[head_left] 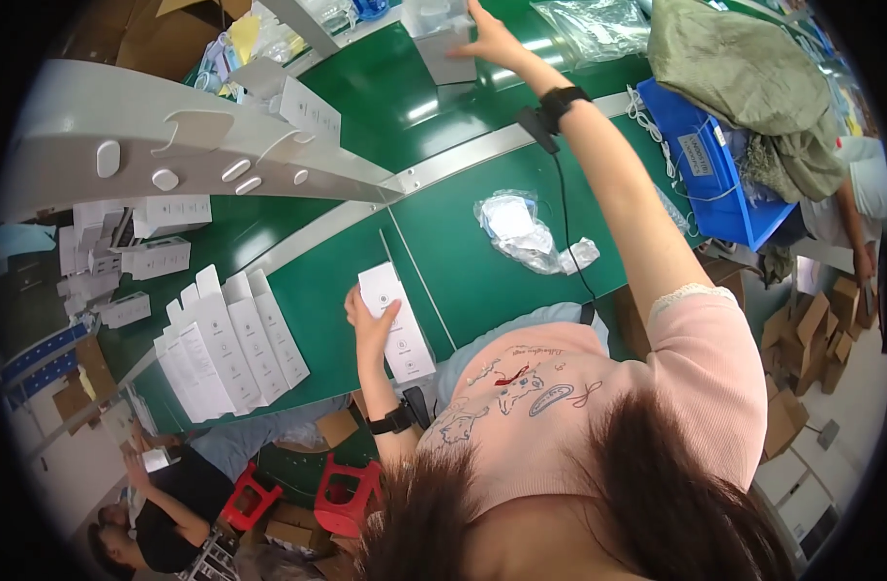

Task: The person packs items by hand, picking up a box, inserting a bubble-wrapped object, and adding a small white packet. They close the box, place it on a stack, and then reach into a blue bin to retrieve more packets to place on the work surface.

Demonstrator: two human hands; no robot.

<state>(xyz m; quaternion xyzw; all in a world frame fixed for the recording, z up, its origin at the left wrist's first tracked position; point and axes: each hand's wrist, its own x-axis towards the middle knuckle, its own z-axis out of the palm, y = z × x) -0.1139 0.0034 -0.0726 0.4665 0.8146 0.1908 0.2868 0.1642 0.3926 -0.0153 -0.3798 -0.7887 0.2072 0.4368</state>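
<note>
My left hand (369,327) is wrapped round a tall white printed box (397,324) near the table's front edge, its thumb lying across the printed face. My right arm stretches to the far side. There my right hand (494,41) has its thumb and fingers spread beside a translucent, whitish container (440,46), overlapping its right side; the frame's top edge cuts off part of both. Left of my left hand lie several flat white cartons (232,344), side by side and overlapping. Right of the held box sits a clear plastic bag (511,221) with something white in it.
A grey metal upright (201,136) crosses the green table (318,247) at left. More white boxes (163,218) stand beyond it. At right are a blue bin (719,169) and greenish cloth (744,68). Red stools (347,494) and a co-worker (177,494) are at lower left.
</note>
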